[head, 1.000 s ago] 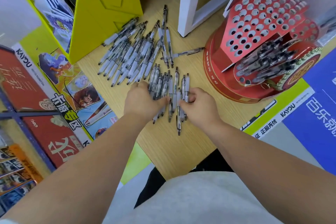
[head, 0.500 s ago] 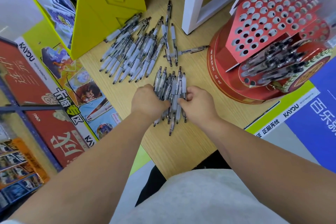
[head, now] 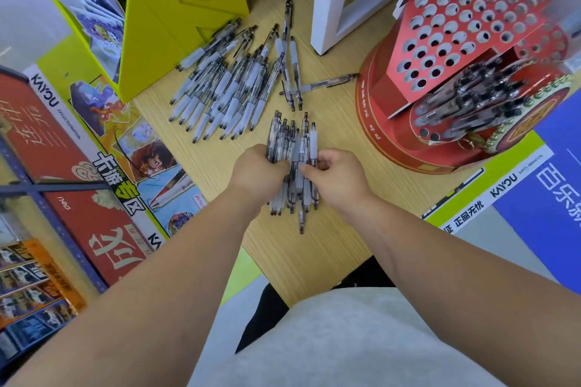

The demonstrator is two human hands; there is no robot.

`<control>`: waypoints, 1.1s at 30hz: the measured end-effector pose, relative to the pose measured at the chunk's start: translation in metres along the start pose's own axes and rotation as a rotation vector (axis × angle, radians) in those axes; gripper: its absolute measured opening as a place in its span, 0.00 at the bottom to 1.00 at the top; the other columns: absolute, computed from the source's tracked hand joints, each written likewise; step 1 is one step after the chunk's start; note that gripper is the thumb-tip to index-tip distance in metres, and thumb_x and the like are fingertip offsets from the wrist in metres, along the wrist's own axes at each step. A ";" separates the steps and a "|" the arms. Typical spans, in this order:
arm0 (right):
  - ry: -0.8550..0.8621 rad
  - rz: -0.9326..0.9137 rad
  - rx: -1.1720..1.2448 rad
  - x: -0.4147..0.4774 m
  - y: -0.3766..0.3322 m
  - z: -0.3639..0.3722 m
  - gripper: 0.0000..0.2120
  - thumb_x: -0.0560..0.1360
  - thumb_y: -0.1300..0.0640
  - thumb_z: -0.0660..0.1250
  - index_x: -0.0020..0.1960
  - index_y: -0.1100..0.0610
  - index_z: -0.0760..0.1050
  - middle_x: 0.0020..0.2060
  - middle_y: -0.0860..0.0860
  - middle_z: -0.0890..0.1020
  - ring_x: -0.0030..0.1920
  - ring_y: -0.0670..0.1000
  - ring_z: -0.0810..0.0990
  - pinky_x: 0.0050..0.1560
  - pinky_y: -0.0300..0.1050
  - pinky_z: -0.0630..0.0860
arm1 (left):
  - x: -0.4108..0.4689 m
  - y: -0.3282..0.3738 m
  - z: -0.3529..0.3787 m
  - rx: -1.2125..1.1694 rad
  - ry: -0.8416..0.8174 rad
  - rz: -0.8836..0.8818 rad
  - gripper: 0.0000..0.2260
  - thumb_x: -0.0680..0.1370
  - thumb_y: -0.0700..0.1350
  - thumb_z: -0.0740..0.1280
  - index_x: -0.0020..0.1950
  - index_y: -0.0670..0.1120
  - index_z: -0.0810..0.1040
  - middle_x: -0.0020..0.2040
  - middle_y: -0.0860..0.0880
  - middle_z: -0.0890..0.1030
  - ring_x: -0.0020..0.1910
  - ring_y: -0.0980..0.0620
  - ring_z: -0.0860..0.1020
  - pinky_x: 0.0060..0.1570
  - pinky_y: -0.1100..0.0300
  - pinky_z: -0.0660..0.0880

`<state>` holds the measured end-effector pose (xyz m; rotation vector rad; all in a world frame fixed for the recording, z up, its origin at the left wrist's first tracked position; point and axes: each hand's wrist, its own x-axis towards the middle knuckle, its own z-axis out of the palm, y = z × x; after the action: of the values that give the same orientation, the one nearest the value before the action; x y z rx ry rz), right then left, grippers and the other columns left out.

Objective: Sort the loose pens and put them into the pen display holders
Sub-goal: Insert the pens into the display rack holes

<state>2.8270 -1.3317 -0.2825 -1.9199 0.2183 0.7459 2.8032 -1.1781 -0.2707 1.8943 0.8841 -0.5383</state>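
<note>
A tight bundle of clear pens with white grips point(head: 294, 141) lies on the wooden table point(head: 330, 248), squeezed between both hands. My left hand point(head: 256, 174) grips its left side with curled fingers. From the right, my right hand point(head: 338, 181) curls its fingers and thumb round the same bundle. A larger loose pile of the same pens point(head: 229, 85) lies spread behind it, with one stray pen point(head: 327, 82) lying crosswise. The red pen display holder point(head: 452, 50) stands at the right, its upper panel full of empty holes and its lower tier holding several pens point(head: 468, 100).
A yellow cardboard display stand point(head: 179, 16) rises at the back left. A white and wood shelf leg point(head: 328, 9) stands behind the pens. Printed posters point(head: 103, 151) cover the left, and a blue sign point(head: 559, 185) lies at the right edge.
Both hands have pushed the fanned-out pens together into one narrow bundle and closed round it. The view has shifted slightly.
</note>
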 end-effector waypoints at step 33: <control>-0.276 -0.048 0.089 -0.024 -0.039 -0.004 0.03 0.75 0.59 0.75 0.45 0.60 0.83 0.30 0.47 0.82 0.29 0.45 0.78 0.31 0.40 0.75 | -0.042 -0.025 -0.018 -0.900 -0.240 -0.100 0.12 0.78 0.41 0.72 0.62 0.43 0.80 0.54 0.44 0.86 0.50 0.46 0.86 0.42 0.55 0.82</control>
<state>2.8277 -1.3213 -0.2374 -1.7106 0.0327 0.9426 2.7572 -1.1696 -0.2479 0.9537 0.8620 -0.3271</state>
